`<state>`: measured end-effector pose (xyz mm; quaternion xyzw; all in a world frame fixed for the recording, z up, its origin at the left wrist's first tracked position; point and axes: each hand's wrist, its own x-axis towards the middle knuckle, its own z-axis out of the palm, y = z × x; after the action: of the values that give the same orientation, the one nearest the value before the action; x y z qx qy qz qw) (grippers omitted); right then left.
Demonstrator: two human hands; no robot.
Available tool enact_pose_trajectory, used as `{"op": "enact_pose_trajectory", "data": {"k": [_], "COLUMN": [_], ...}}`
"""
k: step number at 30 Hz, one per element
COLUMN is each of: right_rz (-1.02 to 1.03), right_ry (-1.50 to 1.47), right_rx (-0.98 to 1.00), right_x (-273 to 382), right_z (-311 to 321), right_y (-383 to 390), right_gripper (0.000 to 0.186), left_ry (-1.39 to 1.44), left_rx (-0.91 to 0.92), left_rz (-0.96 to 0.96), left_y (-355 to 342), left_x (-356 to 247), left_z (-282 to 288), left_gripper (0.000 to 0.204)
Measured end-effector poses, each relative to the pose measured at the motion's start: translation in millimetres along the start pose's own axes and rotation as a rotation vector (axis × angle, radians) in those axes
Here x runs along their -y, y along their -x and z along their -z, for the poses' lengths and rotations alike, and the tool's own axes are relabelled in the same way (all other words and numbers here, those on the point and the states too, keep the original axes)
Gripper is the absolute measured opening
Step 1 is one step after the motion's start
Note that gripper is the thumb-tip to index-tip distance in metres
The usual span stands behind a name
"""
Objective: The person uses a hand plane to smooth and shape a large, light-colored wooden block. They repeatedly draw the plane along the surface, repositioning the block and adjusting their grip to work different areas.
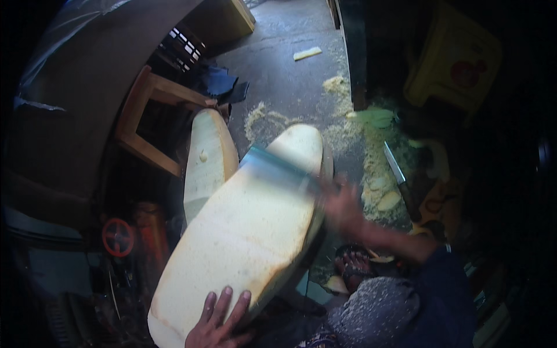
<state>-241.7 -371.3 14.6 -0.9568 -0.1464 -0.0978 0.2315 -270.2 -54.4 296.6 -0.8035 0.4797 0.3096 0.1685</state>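
A long, cream-coloured foam seat pad (238, 232) lies slantwise in front of me, wide at its near end and narrower at the far one. My left hand (220, 322) rests flat on its near end, fingers spread. Motion blurs my right hand (342, 206) at the pad's far right edge; it is closed round the end of a wide, flat blade (270, 165). That blade lies across the pad's upper part, too smeared to tell its exact kind. Behind, to the left, a second foam pad (206, 159) with a small chip on it leans near a wooden frame.
A knife (395, 165) with a dark handle lies on the floor at right, among foam crumbs (377, 180) and offcuts. Beyond it stands a yellow plastic chair (455, 58). The wooden frame (130, 119) and a red handwheel (118, 236) are at left. A foot (354, 267) shows below my right arm.
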Motion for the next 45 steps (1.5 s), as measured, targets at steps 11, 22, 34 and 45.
{"op": "enact_pose_trajectory", "data": {"k": [11,22,34,45], "right_rz": [0.044,-0.326,0.021,0.203], "right_ry": [-0.083,0.081,0.102,-0.012], "right_rx": [-0.018,0.033,-0.3,-0.05], "right_x": [16,-36,-14,-13], "right_z": [-4,-5,6,-8], "right_y": [3,-20,-11,4], "right_gripper": [0.073,0.068,0.033,0.056], "left_ry": [0.024,0.062,0.053,0.213], "left_rx": [-0.059,-0.076,-0.01,-0.176], "left_rz": [-0.008,0.005,0.025,0.081], "left_y": [-9,-2,4,2], "left_x": [-1,11,8,-1], "left_z": [-1,-10,-5,-8], "left_gripper": [0.025,0.02,0.023,0.015]}}
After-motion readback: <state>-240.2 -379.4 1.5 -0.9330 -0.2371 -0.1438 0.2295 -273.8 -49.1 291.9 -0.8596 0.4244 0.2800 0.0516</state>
